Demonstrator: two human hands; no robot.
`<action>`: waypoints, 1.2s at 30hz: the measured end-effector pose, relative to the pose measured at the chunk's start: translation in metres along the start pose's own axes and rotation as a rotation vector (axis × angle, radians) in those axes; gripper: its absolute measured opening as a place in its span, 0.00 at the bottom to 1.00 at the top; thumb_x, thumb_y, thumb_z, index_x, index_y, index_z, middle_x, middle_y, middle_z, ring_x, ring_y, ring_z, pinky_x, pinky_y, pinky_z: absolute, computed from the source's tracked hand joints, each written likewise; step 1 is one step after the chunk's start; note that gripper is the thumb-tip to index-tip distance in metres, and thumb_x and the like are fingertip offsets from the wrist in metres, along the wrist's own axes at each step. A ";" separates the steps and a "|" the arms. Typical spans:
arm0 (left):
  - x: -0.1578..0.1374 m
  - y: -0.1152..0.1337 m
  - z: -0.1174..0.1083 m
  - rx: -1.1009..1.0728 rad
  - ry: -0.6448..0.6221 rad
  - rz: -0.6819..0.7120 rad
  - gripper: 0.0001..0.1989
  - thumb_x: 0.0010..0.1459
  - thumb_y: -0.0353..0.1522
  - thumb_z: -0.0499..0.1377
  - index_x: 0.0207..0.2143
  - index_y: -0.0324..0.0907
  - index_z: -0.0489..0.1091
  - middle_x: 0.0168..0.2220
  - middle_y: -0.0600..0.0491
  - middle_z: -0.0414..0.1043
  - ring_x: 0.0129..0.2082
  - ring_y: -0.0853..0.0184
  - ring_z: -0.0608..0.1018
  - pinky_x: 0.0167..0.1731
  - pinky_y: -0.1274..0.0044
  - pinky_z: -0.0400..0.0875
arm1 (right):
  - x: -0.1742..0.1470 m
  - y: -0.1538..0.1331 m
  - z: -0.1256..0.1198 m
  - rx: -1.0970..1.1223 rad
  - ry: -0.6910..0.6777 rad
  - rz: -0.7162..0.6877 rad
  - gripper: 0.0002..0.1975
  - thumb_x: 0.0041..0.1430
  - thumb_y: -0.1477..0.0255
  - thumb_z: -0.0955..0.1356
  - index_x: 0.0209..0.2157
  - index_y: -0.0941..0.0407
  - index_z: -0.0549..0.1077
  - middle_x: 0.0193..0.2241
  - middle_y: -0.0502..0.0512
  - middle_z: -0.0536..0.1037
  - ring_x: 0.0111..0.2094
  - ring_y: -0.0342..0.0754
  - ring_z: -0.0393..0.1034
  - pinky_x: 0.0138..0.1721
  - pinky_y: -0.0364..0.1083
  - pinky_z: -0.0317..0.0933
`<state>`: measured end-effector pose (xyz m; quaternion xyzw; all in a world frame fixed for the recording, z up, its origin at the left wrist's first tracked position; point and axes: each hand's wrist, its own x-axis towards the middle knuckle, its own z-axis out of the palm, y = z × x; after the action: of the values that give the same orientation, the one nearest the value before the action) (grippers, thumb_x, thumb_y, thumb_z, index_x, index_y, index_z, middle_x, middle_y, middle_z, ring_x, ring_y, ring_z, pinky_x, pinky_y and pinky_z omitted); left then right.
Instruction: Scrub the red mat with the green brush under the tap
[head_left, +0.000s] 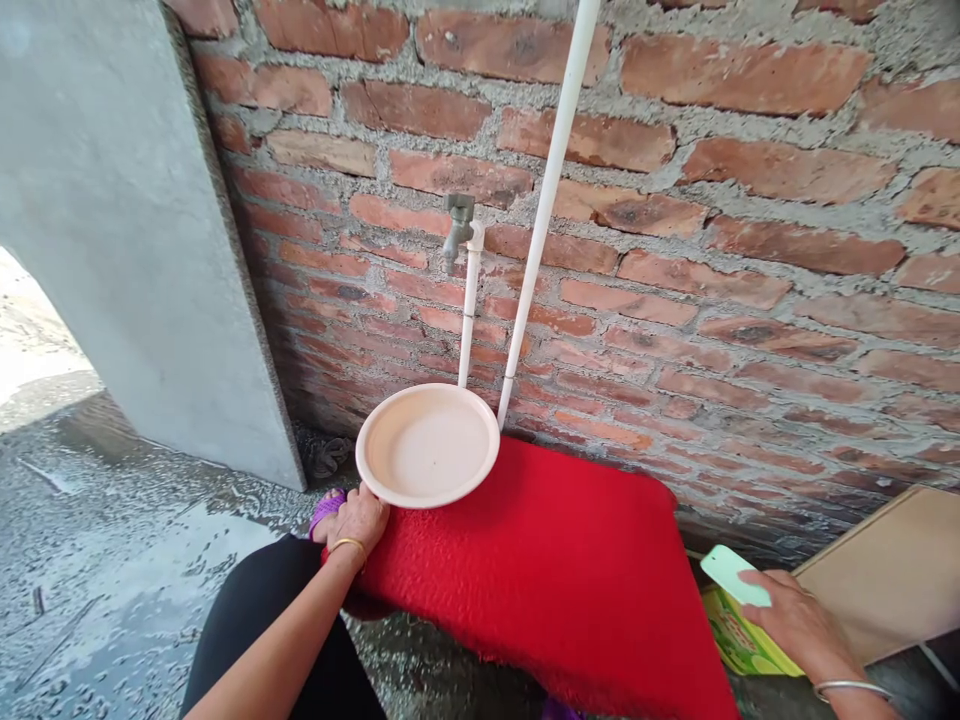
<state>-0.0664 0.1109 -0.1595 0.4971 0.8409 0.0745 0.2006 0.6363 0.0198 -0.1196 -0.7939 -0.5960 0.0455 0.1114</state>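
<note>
My right hand (802,622) is closed around one end of a mint-green bar of soap (731,573), holding it beyond the right end of a red cloth (555,560). The cloth covers a low bench or table. At its left corner my left hand (361,520) is closed over the cloth's edge, right by the rim of a shallow cream basin (427,495); its fingertips are partly hidden. The basin sits on the cloth near the wall and looks to hold no objects. Below my right hand lies a yellow-green printed packet (739,635).
A brick wall (675,280) stands behind, with a grey tap (457,232) above the basin and a long white pipe (547,200) beside it. On the left leans a grey slab (142,220) over wet floor (135,560). A cardboard-coloured board (892,570) is at right.
</note>
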 end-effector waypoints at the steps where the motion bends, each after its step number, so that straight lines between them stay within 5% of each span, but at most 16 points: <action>1: 0.000 0.000 -0.001 -0.001 -0.001 -0.001 0.29 0.74 0.41 0.43 0.64 0.37 0.71 0.60 0.32 0.76 0.60 0.46 0.79 0.55 0.60 0.72 | -0.004 -0.003 0.001 0.009 0.008 0.032 0.14 0.34 0.61 0.69 0.29 0.37 0.79 0.39 0.58 0.82 0.44 0.75 0.80 0.49 0.71 0.70; 5: -0.003 0.003 -0.003 -0.012 -0.023 -0.010 0.30 0.74 0.42 0.42 0.65 0.36 0.70 0.62 0.31 0.75 0.61 0.44 0.78 0.57 0.58 0.71 | -0.015 -0.075 0.013 0.107 -0.052 -0.056 0.17 0.44 0.59 0.69 0.39 0.43 0.82 0.51 0.60 0.80 0.53 0.68 0.79 0.59 0.61 0.69; 13: -0.009 0.008 -0.011 -0.018 -0.030 -0.026 0.30 0.74 0.42 0.41 0.65 0.37 0.68 0.62 0.30 0.74 0.61 0.44 0.78 0.57 0.58 0.70 | -0.033 -0.305 0.046 0.171 -0.335 -0.539 0.20 0.53 0.74 0.71 0.47 0.49 0.83 0.54 0.57 0.78 0.56 0.57 0.72 0.60 0.52 0.64; 17: -0.009 0.007 -0.011 -0.011 -0.018 -0.014 0.29 0.74 0.42 0.41 0.65 0.37 0.69 0.61 0.31 0.74 0.61 0.45 0.79 0.56 0.58 0.71 | -0.035 -0.354 0.056 0.083 -0.412 -0.657 0.21 0.52 0.78 0.71 0.47 0.50 0.83 0.51 0.56 0.77 0.53 0.56 0.71 0.57 0.51 0.63; 22: -0.005 0.006 -0.007 0.013 -0.010 -0.026 0.28 0.73 0.41 0.43 0.62 0.37 0.71 0.61 0.31 0.75 0.59 0.45 0.79 0.56 0.58 0.71 | -0.024 -0.310 0.048 0.071 -0.411 -0.555 0.22 0.50 0.79 0.70 0.47 0.49 0.84 0.52 0.57 0.78 0.53 0.56 0.73 0.57 0.52 0.64; 31: -0.006 0.006 -0.005 -0.030 -0.026 -0.029 0.30 0.73 0.43 0.40 0.62 0.38 0.70 0.62 0.31 0.74 0.61 0.43 0.78 0.59 0.54 0.69 | -0.022 -0.082 0.007 -0.107 -0.208 -0.135 0.22 0.48 0.66 0.69 0.45 0.50 0.85 0.53 0.62 0.82 0.52 0.62 0.80 0.57 0.54 0.72; 36: -0.005 0.009 -0.004 -0.045 -0.027 -0.060 0.30 0.73 0.45 0.40 0.63 0.39 0.70 0.63 0.33 0.73 0.63 0.44 0.77 0.60 0.55 0.68 | -0.066 -0.016 0.012 -0.155 -0.012 -0.046 0.19 0.45 0.60 0.68 0.39 0.45 0.85 0.48 0.61 0.85 0.48 0.65 0.82 0.50 0.59 0.76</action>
<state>-0.0589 0.1108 -0.1513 0.4679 0.8508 0.0806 0.2252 0.6003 -0.0381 -0.1313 -0.7858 -0.6167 0.0013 0.0472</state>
